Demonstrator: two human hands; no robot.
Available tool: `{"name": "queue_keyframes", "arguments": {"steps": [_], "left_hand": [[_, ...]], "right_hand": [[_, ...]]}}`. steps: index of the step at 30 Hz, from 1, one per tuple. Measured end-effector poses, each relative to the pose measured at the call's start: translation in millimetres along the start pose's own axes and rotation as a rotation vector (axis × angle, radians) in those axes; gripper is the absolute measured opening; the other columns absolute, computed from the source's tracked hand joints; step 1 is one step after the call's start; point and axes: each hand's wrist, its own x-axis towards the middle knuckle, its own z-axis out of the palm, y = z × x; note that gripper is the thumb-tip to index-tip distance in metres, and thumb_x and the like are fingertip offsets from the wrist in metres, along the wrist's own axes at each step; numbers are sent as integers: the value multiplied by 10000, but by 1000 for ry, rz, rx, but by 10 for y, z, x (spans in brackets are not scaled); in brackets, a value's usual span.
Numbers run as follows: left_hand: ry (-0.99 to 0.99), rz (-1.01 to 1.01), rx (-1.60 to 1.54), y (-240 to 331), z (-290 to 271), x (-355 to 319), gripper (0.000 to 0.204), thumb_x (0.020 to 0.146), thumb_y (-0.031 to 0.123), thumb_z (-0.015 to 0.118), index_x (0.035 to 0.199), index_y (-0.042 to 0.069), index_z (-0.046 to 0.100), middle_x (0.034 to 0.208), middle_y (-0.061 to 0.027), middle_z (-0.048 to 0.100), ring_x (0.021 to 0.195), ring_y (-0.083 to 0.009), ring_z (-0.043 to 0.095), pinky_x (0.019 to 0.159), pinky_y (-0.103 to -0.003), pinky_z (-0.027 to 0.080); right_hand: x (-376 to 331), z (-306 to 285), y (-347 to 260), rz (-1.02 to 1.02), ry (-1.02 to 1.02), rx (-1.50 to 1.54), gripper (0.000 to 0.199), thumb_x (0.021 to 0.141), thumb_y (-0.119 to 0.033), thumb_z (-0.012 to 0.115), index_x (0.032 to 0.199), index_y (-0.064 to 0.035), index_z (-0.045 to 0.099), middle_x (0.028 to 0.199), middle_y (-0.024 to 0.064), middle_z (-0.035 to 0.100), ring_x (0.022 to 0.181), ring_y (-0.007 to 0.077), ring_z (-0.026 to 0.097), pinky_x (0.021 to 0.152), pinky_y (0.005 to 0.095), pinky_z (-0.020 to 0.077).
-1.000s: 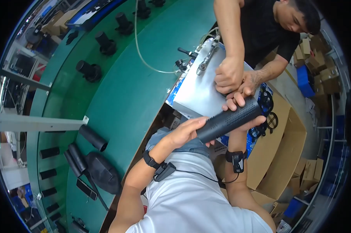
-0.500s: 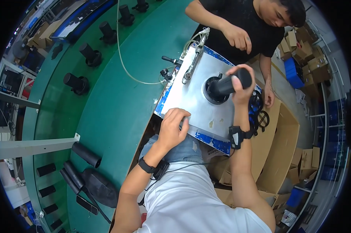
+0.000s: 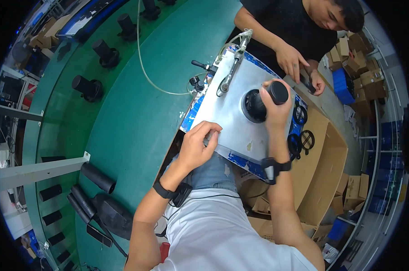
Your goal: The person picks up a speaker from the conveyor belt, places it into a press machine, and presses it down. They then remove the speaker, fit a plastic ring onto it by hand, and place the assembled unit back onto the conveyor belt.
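Observation:
My right hand [image 3: 277,113] is wrapped round the upper part of a black cylinder [image 3: 278,92]. Its lower end stands in a black round base [image 3: 254,106], on a bare metal plate [image 3: 231,115]. Whether cylinder and base are one piece I cannot tell. At the plate's near left corner rests my left hand [image 3: 197,143], fingers loosely curled and thumb apart, with nothing visible in it. Left of the cylinder a metal air-cylinder clamp [image 3: 231,72] lies along the plate. Across from me a co-worker's hand [image 3: 319,85] holds a small dark piece [image 3: 307,84].
Black rings with spokes [image 3: 307,139] lie by the plate's right edge, above an open cardboard box [image 3: 322,180]. On the left, a green bench [image 3: 118,131] carries several black cylinders on bases [image 3: 88,88], loose black tubes [image 3: 98,178] and a phone [image 3: 99,235]. A thin hose [image 3: 143,72] hangs across.
My right hand has shifted slightly, and the cylinder now leans less to the right. The co-worker's hands have moved right and come together, with a dark piece now visible in one.

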Motion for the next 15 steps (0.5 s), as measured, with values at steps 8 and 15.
{"name": "queue_keyframes", "arguments": {"steps": [8, 15], "left_hand": [[-55, -46, -119, -72, -90, 236, 140, 858, 38, 578, 979, 27, 649, 771, -57, 675, 656, -140, 622, 591, -253, 467], [157, 165, 98, -263, -303, 1188, 142, 860, 83, 571, 953, 4, 645, 843, -113, 680, 747, -226, 659, 676, -324, 506]], "right_hand": [[-86, 54, 86, -130, 135, -143, 302, 734, -8, 682, 1002, -9, 544, 907, 98, 632, 849, 194, 623, 865, 346, 482], [-9, -134, 171, -110, -170, 7, 301, 760, 8, 629, 1036, -24, 514, 876, 105, 622, 828, 186, 603, 840, 341, 486]]}}
